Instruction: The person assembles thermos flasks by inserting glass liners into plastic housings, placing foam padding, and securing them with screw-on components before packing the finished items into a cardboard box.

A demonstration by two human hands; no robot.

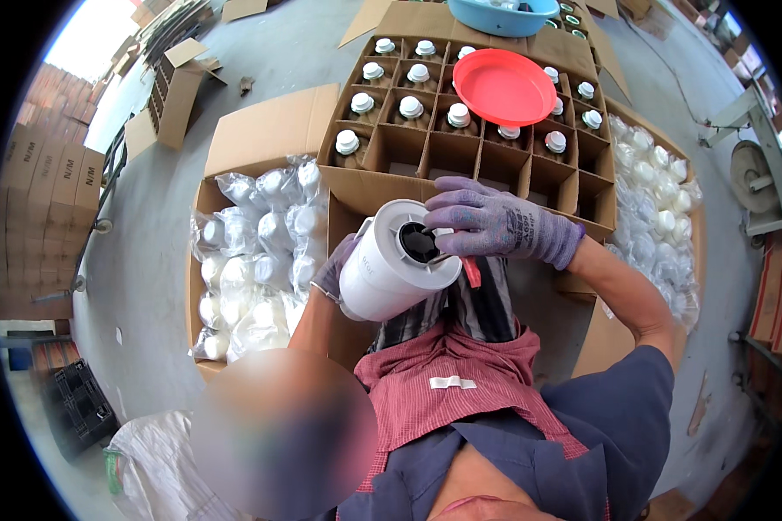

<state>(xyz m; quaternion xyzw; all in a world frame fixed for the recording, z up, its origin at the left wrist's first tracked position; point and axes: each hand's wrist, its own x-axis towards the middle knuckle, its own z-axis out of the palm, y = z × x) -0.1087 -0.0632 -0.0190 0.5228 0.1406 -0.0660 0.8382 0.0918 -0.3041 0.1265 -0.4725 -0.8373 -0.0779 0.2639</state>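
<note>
My left hand (pixel 337 267), in a purple-grey work glove, grips a white cylindrical canister (pixel 378 278) from its left side. The canister is tilted, its round top facing up toward me with a black-rimmed opening (pixel 420 242) in the middle. Over that top, my gloved right hand (pixel 495 221) is closed round a small tool with a red handle (pixel 472 272); a thin metal part reaches toward the opening. The palm hides most of this tool, so I cannot tell its exact kind. Just beyond stands a divided carton (pixel 382 184) with several white-capped bottles (pixel 411 108) and some vacant compartments.
A red round basin (pixel 506 85) rests on the bottles, and a blue basin (pixel 504 19) sits behind it. Open cartons of plastic-wrapped white items (pixel 269 230) stand left and right (pixel 656 204). Stacked brown boxes (pixel 48 200) line the far left. A metal-framed machine (pixel 756 178) stands right.
</note>
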